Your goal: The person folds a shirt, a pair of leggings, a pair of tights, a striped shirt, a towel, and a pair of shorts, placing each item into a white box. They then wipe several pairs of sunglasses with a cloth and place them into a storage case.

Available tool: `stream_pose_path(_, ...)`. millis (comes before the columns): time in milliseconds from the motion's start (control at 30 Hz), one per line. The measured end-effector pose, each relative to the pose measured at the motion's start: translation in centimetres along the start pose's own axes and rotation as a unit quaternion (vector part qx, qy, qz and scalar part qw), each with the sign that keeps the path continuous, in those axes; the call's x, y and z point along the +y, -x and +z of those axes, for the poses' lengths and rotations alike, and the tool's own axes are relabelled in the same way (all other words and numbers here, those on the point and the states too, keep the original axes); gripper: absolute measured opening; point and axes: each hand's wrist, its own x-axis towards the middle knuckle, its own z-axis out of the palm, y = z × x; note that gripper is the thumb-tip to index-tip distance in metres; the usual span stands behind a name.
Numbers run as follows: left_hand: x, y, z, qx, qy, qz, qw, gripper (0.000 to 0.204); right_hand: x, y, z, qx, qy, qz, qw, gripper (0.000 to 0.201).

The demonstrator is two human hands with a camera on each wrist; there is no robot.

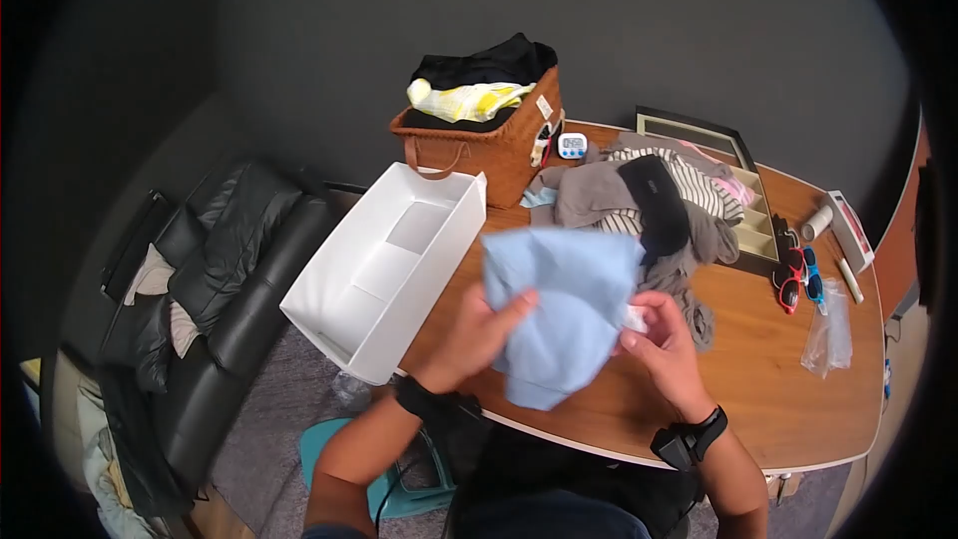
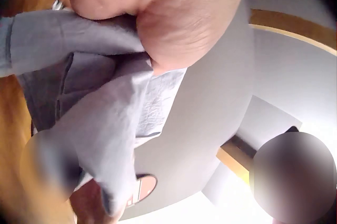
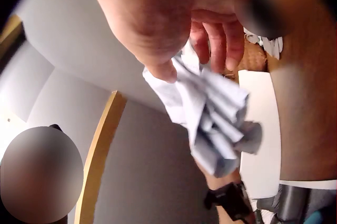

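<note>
left hand [image 1: 477, 334] and right hand [image 1: 667, 344] hold one light blue cloth [image 1: 569, 309] above the table [image 1: 778, 379]
the left thumb grips its front, the other fingers hidden behind; the right thumb and fingers pinch its right edge, where a white bit shows; slightly blurred, its long axis runs away from the person, narrower end nearest them; one white bin [image 1: 409, 299] sits left, two pairs of sunglasses [image 1: 789, 294] right

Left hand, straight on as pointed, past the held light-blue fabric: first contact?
Likely the crumpled grey fabric heap on the brown wooden table; depth unclear, so left hand might pass above.
</note>
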Motion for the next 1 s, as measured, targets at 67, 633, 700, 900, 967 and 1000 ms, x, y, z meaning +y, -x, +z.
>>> stream_pose_path(67, 1.4, -1.7, -4.3, 0.066, 0.002, 0.042, 0.997, 0.029, 0.9, 0.3, -1.1, -0.027, -0.020, 0.086, 0.996, 0.038)
stream_pose_path(633, -4.8, -12.9, -25.2, -0.010, -0.512, -0.286, 0.810, 0.082, 6.1, 0.6, -4.8, -0.085, 0.030, 0.240, 0.967, 0.019)
stream_pose_path(700, -6.5, -13.5, -26.0, -0.011, -0.505, -0.236, 0.830, 0.080, 6.3, 0.7, -4.7, -0.095, 0.038, 0.242, 0.965, 0.018)
stream_pose_path(900, -9.5, -14.4, -27.1, 0.019, -0.437, -0.146, 0.887, 0.065, 6.5, 0.8, -4.6, -0.124, 0.069, 0.229, 0.963, 0.015)
stream_pose_path(967, -7.7, -15.0, -26.0, 0.040, -0.510, -0.113, 0.851, 0.054, 6.9, 0.9, -4.8, -0.115, 0.050, 0.216, 0.968, 0.015)
stream_pose_path(1000, -7.5, -15.7, -26.7, 0.050, -0.569, -0.078, 0.817, 0.047, 7.0, 1.0, -4.7, -0.122, 0.028, 0.206, 0.971, 0.015)
